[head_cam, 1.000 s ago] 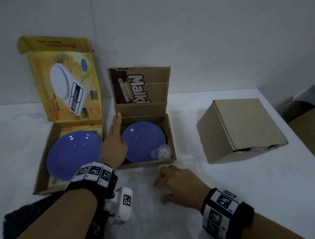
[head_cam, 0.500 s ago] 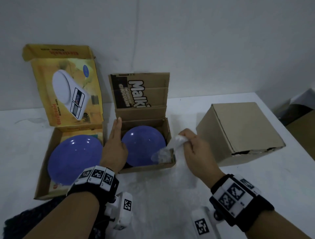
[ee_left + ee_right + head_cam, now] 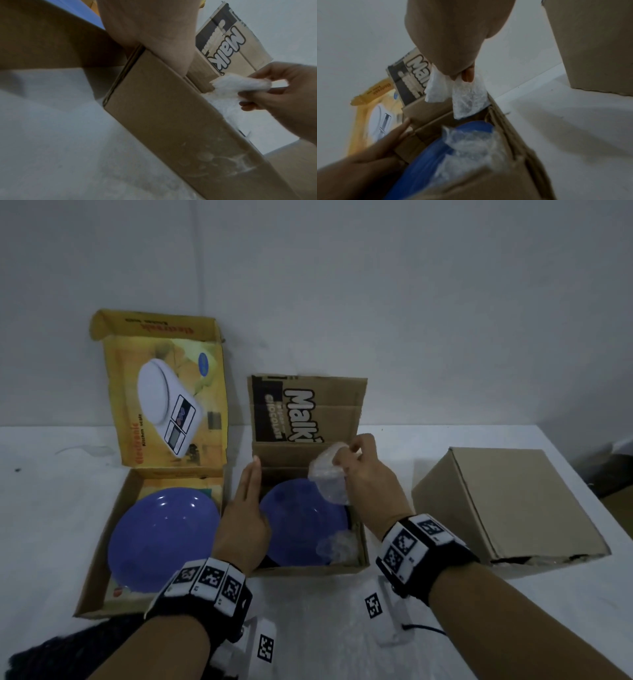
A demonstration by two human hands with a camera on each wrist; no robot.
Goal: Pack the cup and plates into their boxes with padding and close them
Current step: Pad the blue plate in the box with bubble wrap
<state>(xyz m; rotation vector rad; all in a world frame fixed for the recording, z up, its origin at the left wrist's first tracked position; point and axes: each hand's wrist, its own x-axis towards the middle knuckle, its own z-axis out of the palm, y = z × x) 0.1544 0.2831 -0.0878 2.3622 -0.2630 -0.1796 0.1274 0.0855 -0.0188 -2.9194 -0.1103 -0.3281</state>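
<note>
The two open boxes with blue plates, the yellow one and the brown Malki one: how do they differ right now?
The yellow box holds its plate with no padding in view; the brown box has bubble wrap beside its plate. The left hand rests flat on the brown box's left wall, and the right hand holds more wrap over it; neither touches the yellow box. Both lids stand open.

A plain packing spot: white table (image 3: 445,628), bare wall (image 3: 376,285), cardboard boxes (image 3: 507,508).
</note>
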